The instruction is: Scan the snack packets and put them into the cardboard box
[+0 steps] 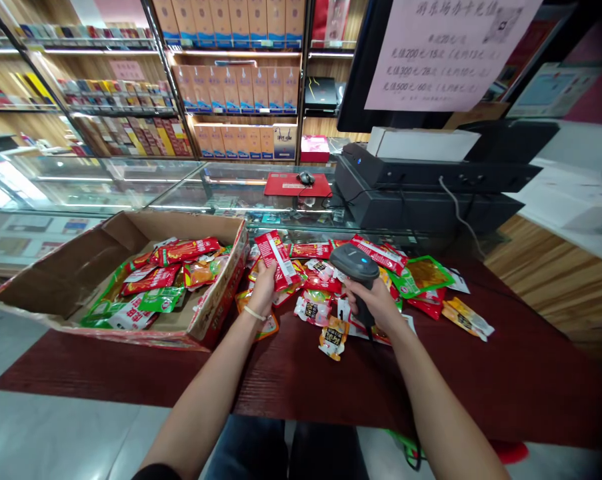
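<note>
My left hand [264, 291] grips a red snack packet [277, 257] by its lower left part, with a white barcode strip facing up. In my right hand [375, 300] is a dark grey barcode scanner [355, 262], its head pointing left toward the packet. Below and around both hands lies a loose pile of snack packets, red, orange and white. Nearest me is a small orange packet [333, 338]. Right of the scanner sits a green-edged packet [423, 276], and a yellow packet [467, 319] lies farther right.
An open cardboard box [201, 327] with more packets stands on the left of the dark red table [301, 380]. Behind are a glass counter, a red mouse pad [281, 185] with a mouse [305, 178], and a monitor [353, 87] above black cash-register equipment [425, 213]. The scanner's cable hangs over the front edge.
</note>
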Demonstrator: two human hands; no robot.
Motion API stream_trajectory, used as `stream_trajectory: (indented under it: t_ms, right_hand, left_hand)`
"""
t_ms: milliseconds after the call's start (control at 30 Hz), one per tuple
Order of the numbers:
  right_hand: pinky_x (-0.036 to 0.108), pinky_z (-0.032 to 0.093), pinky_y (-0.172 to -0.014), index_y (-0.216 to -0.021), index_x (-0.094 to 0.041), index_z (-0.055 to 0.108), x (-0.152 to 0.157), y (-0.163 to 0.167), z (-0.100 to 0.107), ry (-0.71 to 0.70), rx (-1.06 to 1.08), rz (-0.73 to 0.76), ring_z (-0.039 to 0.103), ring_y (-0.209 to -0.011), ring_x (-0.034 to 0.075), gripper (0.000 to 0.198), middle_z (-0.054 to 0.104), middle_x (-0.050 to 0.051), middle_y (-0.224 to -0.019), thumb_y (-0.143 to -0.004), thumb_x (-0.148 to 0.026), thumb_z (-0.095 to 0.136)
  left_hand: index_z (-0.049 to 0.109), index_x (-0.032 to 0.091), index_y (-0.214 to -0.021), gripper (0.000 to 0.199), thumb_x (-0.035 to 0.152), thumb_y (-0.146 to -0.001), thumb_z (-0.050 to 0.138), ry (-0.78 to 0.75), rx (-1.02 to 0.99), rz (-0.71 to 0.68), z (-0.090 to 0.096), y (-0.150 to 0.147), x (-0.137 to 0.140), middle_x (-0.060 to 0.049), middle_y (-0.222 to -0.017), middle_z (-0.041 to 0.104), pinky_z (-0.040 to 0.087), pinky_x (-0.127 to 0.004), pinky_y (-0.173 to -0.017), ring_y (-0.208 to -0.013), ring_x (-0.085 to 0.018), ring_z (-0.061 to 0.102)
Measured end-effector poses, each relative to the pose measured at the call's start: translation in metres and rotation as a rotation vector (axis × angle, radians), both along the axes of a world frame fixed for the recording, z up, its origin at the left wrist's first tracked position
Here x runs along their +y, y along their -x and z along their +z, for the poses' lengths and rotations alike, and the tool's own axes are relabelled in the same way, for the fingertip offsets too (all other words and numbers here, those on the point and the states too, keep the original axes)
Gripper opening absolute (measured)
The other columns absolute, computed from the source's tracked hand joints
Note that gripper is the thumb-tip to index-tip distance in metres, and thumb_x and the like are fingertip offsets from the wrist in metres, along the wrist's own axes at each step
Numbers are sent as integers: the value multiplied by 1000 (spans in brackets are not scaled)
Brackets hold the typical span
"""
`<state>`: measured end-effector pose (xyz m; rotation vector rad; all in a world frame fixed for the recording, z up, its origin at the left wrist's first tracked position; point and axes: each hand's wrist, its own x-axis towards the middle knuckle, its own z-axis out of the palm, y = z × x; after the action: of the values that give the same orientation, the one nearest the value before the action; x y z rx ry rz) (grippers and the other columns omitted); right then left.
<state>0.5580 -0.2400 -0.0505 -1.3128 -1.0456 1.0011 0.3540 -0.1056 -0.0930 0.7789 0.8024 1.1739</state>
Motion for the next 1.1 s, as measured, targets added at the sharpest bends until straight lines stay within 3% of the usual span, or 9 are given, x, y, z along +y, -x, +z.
stream_trajectory:
  t_ms: [133, 233, 500, 833, 967, 1100]
  right_hand:
    - [23, 37, -38, -68, -22, 51, -1, 1, 4, 55, -38, -9, 46, -38, 10, 38, 52, -5, -51, -80, -50, 74]
    - [24, 38, -37, -75, -23, 52, -2, 3, 6, 102, -57, -7, 46, -36, 11, 35, 52, -6, -50, -78, -49, 76]
    - [23, 39, -35, -84, -25, 53, -5, 7, 14, 153, -117, 47, 49, -37, 12, 33, 56, -6, -52, -74, -40, 80]
    - [23, 38, -35, -77, -23, 52, -8, 7, 18, 193, -89, 69, 47, -35, 11, 36, 53, -6, -47, -72, -45, 80]
    - [25, 41, -36, -81, -24, 53, -7, 5, 17, 165, -84, 43, 48, -35, 12, 35, 54, -6, -48, -74, -45, 80]
    - [25, 40, -36, -81, -25, 53, -5, 4, 14, 100, -58, 15, 48, -35, 12, 35, 53, -6, -48, -74, -47, 79]
  left_hand:
    - [52, 21, -96, 41, 24, -68, 82, -23, -94, -18, 2, -2, -5, -1, -94, 72, 55, -37, -91, -87, -17, 70]
    - [57, 17, -92, 43, 27, -63, 87, -50, -103, -5, 2, -5, -10, -4, -92, 73, 54, -39, -94, -89, -19, 71]
    - [63, 16, -89, 36, 28, -65, 87, -34, -121, 11, -7, -12, -17, -3, -89, 74, 55, -37, -96, -89, -16, 72]
    - [64, 16, -97, 42, 31, -65, 86, -42, -70, 50, -12, -13, -13, -5, -93, 74, 57, -32, -87, -84, -15, 72]
    - [60, 16, -90, 39, 31, -65, 86, -77, -99, 7, -11, -11, -15, -3, -91, 73, 55, -36, -94, -88, -16, 72]
    - [55, 19, -95, 43, 33, -67, 84, -122, -45, 69, -10, -14, -16, -4, -98, 72, 55, -37, -92, -94, -17, 70]
